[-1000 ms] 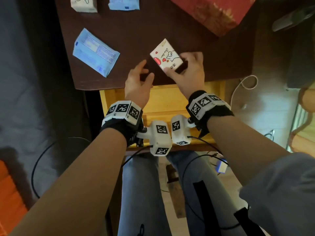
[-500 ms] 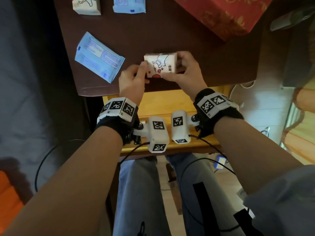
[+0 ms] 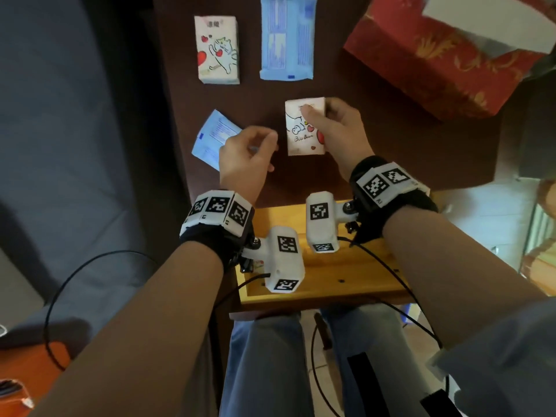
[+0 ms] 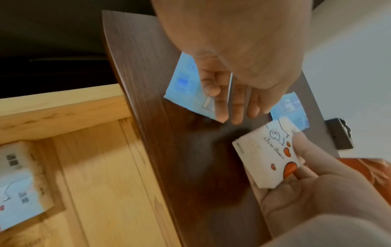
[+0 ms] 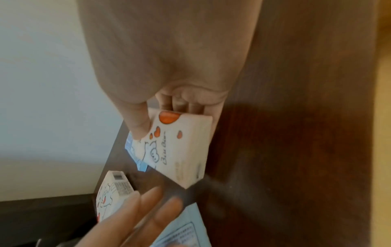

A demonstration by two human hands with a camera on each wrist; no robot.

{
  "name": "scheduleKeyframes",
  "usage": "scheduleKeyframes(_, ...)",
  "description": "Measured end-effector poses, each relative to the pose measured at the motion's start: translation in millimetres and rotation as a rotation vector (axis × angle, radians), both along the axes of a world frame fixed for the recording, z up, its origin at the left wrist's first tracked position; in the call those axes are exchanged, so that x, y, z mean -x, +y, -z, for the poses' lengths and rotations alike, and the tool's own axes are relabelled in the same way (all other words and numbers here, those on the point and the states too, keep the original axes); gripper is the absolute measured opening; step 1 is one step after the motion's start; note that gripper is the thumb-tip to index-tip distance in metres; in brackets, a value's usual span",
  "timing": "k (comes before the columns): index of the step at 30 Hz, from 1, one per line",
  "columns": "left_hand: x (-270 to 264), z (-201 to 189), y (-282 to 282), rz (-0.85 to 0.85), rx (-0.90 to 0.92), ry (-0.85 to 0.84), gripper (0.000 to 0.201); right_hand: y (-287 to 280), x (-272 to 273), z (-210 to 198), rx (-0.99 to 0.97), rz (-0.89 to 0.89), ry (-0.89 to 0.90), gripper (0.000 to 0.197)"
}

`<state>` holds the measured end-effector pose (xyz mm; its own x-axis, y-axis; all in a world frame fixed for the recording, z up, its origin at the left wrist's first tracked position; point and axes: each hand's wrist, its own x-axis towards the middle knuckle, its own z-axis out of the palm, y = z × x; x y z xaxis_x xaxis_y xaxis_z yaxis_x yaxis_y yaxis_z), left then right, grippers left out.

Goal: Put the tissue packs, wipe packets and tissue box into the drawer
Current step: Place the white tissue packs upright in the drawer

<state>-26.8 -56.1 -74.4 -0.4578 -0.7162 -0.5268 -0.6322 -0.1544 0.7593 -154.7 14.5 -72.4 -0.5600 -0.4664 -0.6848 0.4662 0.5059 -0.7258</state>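
Observation:
My right hand grips a white tissue pack printed with a cartoon and red hearts, thumb on its face, just above the dark tabletop. The right wrist view shows the same pack held tilted. My left hand hovers left of it with loosely curled fingers, holding nothing, over a blue wipe packet. Farther back lie a second tissue pack, another blue wipe packet and the red tissue box. The wooden drawer is open below my wrists; tissue packs lie in its corner.
A grey bed surface runs along the left of the table. Black cables hang from the wrist cameras over my knees. The floor shows to the right, past the table's edge.
My left hand has let go of the tissue pack and drawn back to the left. The right hand alone now holds the pack, turned lengthwise. The head view has tilted toward the table's back.

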Motion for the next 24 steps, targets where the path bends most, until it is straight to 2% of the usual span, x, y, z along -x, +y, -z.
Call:
scheduleKeyframes(3, 0.5, 4.4, -21.7, -0.083, 0.14, -0.027, 0.016, -18.3, 6.4, 4.6, 0.004, 0.061, 0.064, 0.013)
scheduleKeyframes(7, 8.9, 10.0, -48.1, -0.278, 0.336, -0.119, 0.022, -33.9, 18.6, 10.7, -0.025, 0.113, 0.143, 0.006)
scheduleKeyframes(12, 27.9, 14.4, -59.5, -0.333, 0.445, -0.095, 0.058, -36.7, 28.4, 16.2, -0.053, 0.114, 0.152, 0.01)
scheduleKeyframes(15, 38.4, 21.2, -62.8, -0.349, 0.431, -0.127, 0.072, -34.4, 29.3, 17.5, -0.035, 0.098, 0.143, 0.011)
scheduleKeyframes(18, 41.1, 27.2, -66.0, -0.306, 0.429, -0.169, 0.069, -33.5, 31.1, 17.3, -0.009, 0.1, 0.109, 0.01)
scheduleKeyframes(24, 30.7, 27.5, -59.8, -0.246, 0.385, -0.079, 0.059, -32.5, 28.7, 17.9, 0.033, 0.12, 0.087, 0.008)
